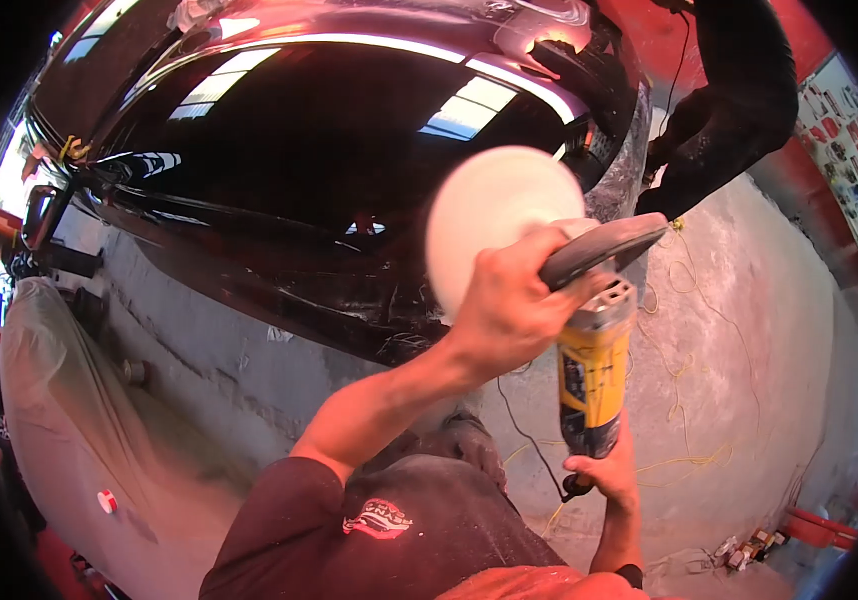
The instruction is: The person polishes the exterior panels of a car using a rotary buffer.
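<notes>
I see the left hand (pixel 514 300) clamped on the front handle (pixel 604 248) of the yellow rotary polisher (pixel 594 370), the right hand (pixel 611 468) wrapped around its rear end, a spread that likely steadies the blurred white pad (pixel 489 215). It's before the glossy dark car body (pixel 329 160); contact, I can't tell.

Polisher (pixel 594 375) before car (pixel 329 180), right of sheet (pixel 59 370).
</notes>
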`<state>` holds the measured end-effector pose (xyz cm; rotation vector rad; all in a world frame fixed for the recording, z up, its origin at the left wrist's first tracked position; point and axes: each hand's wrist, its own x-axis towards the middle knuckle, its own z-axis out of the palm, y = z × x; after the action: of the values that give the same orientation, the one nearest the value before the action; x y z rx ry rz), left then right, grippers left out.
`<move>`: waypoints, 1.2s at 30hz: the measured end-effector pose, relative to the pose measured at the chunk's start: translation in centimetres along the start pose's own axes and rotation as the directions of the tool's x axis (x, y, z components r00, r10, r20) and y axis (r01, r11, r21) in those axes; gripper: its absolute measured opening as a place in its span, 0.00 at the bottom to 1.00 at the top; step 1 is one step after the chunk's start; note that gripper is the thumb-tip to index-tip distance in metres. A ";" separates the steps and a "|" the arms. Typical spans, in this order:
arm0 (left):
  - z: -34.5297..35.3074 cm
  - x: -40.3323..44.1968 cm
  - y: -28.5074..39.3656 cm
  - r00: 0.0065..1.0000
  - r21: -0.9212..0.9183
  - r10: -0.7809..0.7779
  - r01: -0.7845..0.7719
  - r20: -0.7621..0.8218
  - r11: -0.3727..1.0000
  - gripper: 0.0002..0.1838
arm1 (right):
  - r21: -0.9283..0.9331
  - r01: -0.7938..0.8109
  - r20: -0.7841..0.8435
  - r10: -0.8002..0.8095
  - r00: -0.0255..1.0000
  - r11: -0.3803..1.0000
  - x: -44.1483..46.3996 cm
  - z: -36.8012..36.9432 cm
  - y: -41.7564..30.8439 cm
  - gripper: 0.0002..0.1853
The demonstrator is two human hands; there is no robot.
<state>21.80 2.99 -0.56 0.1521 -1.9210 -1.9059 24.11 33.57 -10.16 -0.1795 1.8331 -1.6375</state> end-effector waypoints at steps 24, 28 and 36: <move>-1.8 0.6 0.4 0.994 -0.096 0.101 -0.105 -0.048 0.990 0.14 | -0.128 -0.041 0.050 0.048 0.998 0.991 2.4 -0.2 -5.3 0.61; -8.1 -2.8 4.6 0.946 0.152 0.111 -0.066 -0.306 0.986 0.11 | -0.219 0.113 0.255 -0.055 0.965 0.969 3.6 4.4 -7.6 0.65; -8.9 -1.0 6.5 0.870 0.064 0.052 -0.023 -0.491 0.998 0.14 | -0.182 0.171 0.310 -0.109 0.944 0.968 5.7 5.8 -8.3 0.66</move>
<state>27.43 -4.60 5.25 0.5585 -1.6104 -1.5885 20.26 24.10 -4.58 -0.6293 1.7826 -1.4181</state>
